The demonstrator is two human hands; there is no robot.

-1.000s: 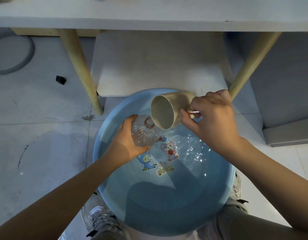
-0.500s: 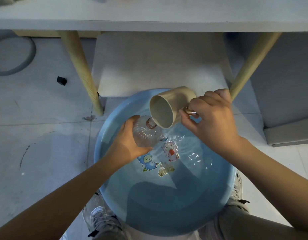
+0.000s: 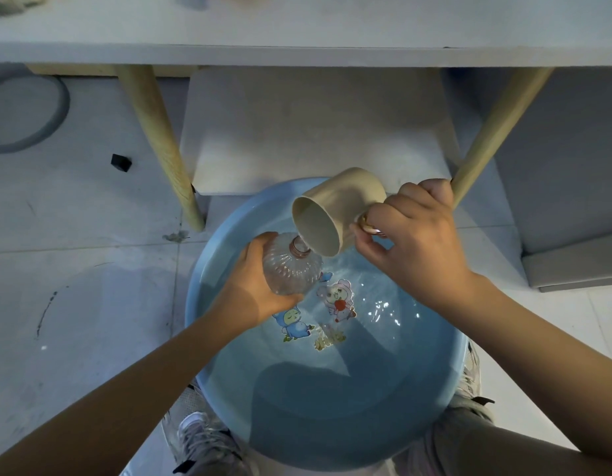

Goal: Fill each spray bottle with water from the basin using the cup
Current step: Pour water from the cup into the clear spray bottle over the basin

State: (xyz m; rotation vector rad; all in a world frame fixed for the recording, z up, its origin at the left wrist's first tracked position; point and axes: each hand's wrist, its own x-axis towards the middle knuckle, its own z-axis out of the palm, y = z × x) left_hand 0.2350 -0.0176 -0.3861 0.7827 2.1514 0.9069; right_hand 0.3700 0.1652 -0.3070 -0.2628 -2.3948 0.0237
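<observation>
One white table (image 3: 297, 25) spans the top of the view, its two pale wooden legs (image 3: 160, 146) slanting down to the tiled floor (image 3: 74, 286), with a white chair seat (image 3: 314, 132) tucked between them. Below the seat sits a round light-blue basin (image 3: 208, 338) holding clear water, with cartoon figures (image 3: 337, 300) printed on its bottom. The person's knees and grey sneakers (image 3: 201, 438) flank its near edge.

The left hand (image 3: 253, 290) curls around the ribbed body of a clear spray bottle (image 3: 290, 273), held over the water at the basin's far-left side, its uncapped neck pointing up and toward the cup. The right hand (image 3: 414, 242) grips the metallic handle of a beige cup (image 3: 335, 207), fingers closed around it. The cup is tipped steeply, mouth facing down and left, its lower rim right at the bottle's neck. Whether water is passing between them cannot be made out.

A grey hose loop (image 3: 57, 111) and a small black block (image 3: 120, 163) lie on the floor at left.
</observation>
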